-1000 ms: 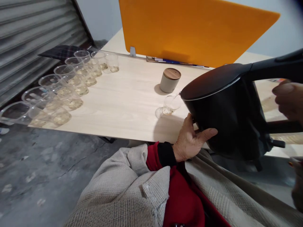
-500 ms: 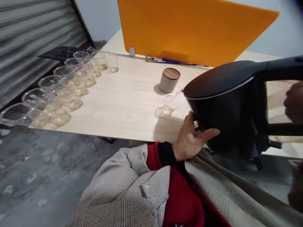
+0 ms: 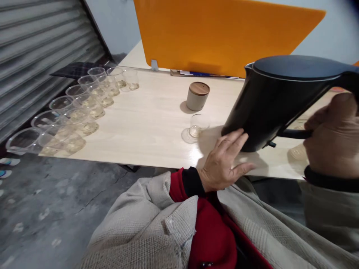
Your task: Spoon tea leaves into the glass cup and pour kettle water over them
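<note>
My right hand [image 3: 335, 134] is wrapped round the handle of a black electric kettle [image 3: 269, 101]. The kettle leans a little, spout to the left, and no stream shows from it. My left hand [image 3: 226, 162] lies open by the kettle's lower side, fingers stretched out; whether the fingertips press on it I cannot tell. Left of the kettle, a clear plastic cup [image 3: 198, 127] stands on the table with a little liquid at its bottom. Behind that cup sits a grey canister [image 3: 197, 98] with a wooden lid.
Two rows of clear plastic cups [image 3: 89, 101] with pale liquid line the left end of the wooden table [image 3: 151, 123]. An orange divider panel [image 3: 224, 33] rises at the back, with papers at its foot. Partly hidden behind my right hand is another clear container [image 3: 297, 151].
The stream of water from the spout has stopped. My right hand has tipped the kettle back toward upright, away from the cup. My left hand's fingers have straightened along its side.
</note>
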`<state>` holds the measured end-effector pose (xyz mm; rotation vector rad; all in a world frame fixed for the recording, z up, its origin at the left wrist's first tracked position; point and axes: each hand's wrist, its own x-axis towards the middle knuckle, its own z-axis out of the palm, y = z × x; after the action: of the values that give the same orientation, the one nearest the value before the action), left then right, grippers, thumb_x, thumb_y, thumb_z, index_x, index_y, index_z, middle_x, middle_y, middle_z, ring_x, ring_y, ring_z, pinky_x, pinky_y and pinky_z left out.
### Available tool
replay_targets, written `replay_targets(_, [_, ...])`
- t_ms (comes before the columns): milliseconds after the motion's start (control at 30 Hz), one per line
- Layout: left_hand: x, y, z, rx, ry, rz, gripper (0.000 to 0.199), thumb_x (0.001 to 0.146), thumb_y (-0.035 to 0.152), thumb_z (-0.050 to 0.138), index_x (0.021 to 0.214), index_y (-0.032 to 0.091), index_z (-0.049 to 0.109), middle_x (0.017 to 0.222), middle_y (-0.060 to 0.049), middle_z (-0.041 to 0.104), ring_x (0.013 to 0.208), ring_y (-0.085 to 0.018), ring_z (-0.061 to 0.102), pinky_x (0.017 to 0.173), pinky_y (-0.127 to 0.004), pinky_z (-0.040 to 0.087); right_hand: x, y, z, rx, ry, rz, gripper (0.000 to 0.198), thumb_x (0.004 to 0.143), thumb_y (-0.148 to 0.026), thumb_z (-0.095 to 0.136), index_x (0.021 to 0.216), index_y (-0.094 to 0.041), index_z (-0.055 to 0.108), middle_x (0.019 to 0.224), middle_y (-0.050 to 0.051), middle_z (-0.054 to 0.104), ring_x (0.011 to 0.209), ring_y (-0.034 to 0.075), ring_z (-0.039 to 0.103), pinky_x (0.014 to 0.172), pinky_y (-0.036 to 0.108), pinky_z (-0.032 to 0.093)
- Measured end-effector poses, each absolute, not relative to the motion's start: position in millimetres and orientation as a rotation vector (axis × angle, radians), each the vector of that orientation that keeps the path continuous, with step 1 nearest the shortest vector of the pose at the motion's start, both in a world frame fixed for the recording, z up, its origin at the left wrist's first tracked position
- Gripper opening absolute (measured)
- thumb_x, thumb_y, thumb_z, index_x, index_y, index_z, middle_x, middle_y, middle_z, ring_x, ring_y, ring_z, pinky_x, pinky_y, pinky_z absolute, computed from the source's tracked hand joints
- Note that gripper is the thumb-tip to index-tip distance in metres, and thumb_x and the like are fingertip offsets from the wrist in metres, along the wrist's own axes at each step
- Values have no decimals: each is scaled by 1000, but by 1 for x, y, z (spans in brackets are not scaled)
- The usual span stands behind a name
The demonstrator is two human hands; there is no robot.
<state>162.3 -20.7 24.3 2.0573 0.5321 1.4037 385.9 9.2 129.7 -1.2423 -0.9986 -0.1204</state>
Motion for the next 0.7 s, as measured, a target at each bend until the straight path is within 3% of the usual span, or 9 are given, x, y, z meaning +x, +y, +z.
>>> replay_targets(100, [140,-23,19,2165,267,1358,48,106,51,58,137,15,64,131,-16,76,127,-25,71,110,-44,58,397,45,116,-1155,-1018,-160,43,98,-27,58,60,-27,38,48,-9,35,37,7,34,39,24,23])
replay_targets(167, [121,-22,18,2212,161,1287,32,105,41,64,120,15,72,106,-11,82,101,-21,78,93,-36,64,409,70,106,-1146,-972,-145,39,99,-26,56,64,-28,38,48,-11,33,36,6,32,41,23,23])
replay_targets(233, [100,-20,18,2230,192,1269,22,104,33,66,114,14,74,95,-9,82,88,-19,77,83,-33,65,421,93,97,-1165,-935,-125,35,100,-23,54,69,-28,39,50,-11,33,37,6,30,42,23,23])
replay_targets(433, [42,-8,21,2211,603,1300,17,101,24,70,116,18,73,100,-9,82,91,-19,76,80,-33,64,444,146,82,-1271,-915,-108,30,108,-31,47,80,-30,37,53,-14,29,39,6,27,44,23,25])
replay_targets(600, [20,7,21,2162,852,1254,18,100,23,70,117,20,75,102,-7,82,93,-18,75,81,-32,63,460,163,79,-1312,-873,-42,27,110,-23,46,84,-30,41,55,-14,32,40,8,30,42,23,27])
replay_targets(700, [16,17,22,2132,940,1238,17,100,25,70,115,20,76,106,-7,82,93,-19,75,79,-31,63,469,166,83,-1424,-863,-31,15,108,-17,47,95,-24,48,61,-13,41,43,7,34,46,23,33])
